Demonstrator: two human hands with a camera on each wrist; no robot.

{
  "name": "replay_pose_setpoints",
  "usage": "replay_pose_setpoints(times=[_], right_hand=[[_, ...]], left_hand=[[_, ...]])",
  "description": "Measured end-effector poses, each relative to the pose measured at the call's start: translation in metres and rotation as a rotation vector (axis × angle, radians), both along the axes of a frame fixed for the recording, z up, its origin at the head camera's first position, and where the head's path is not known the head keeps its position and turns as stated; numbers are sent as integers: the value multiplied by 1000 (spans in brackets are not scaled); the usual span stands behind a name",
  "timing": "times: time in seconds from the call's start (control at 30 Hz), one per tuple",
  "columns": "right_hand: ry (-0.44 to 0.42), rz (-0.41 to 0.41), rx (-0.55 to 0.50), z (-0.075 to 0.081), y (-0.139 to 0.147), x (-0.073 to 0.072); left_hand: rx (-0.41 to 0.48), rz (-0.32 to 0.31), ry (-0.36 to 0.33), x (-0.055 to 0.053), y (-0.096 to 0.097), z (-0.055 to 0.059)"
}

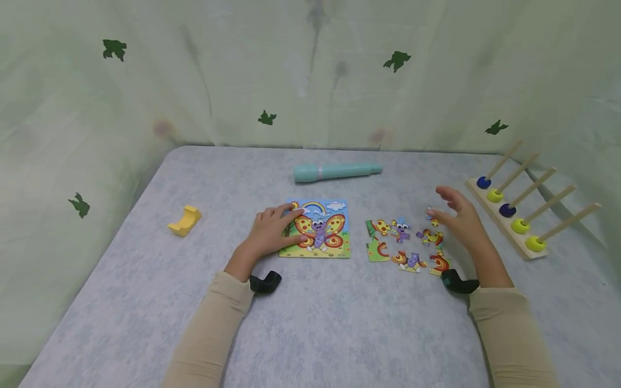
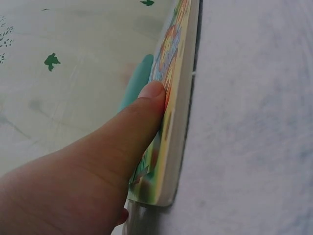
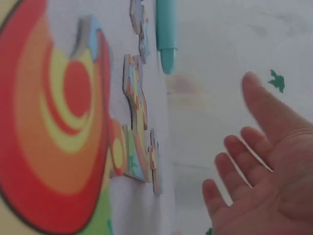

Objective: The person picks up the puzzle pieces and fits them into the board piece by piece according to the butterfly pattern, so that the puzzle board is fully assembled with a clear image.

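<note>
A square butterfly puzzle board [image 1: 333,243] lies on the table. My left hand [image 1: 271,229] rests over its left side, index finger and thumb stretched across the picture. The left wrist view shows the thumb [image 2: 142,110] lying straight on the board's printed face, close to the near edge. To the right, several loose puzzle pieces [image 1: 378,250] with matching butterfly parts are spread out, some of them interlocking or close together. My right hand [image 1: 461,218] hovers beside the far right pieces, fingers relaxed and apart, holding nothing. Its wrist view has a large red-and-orange piece [image 3: 63,122] close up.
Behind the board lies a turquoise stick-shaped object [image 1: 339,172]. A wooden peg rack [image 1: 509,223] with blue and yellow beads stands at the right. At the left is a small yellow curved block [image 1: 185,221]. A pale curtain [image 1: 233,70] hangs behind the table.
</note>
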State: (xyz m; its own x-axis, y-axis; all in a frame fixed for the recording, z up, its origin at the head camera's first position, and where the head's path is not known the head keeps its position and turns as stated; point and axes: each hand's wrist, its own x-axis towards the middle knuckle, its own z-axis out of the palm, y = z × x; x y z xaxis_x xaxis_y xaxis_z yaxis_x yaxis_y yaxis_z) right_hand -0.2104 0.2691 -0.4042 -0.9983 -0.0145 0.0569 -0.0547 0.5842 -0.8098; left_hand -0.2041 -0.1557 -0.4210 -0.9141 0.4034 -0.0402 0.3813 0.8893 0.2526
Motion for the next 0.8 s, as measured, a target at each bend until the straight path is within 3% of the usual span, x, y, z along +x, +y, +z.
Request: replay_pose_setpoints(times=[0.17, 0.43, 0.8], right_hand=[[-87, -10, 2, -3, 6, 4], [-85, 18, 60, -18, 13, 4], [-130, 46, 192, -22, 18, 5]], left_hand=[[0, 7, -6, 1, 1, 1], [1, 2, -5, 0, 0, 0], [10, 1, 0, 1, 1, 1]])
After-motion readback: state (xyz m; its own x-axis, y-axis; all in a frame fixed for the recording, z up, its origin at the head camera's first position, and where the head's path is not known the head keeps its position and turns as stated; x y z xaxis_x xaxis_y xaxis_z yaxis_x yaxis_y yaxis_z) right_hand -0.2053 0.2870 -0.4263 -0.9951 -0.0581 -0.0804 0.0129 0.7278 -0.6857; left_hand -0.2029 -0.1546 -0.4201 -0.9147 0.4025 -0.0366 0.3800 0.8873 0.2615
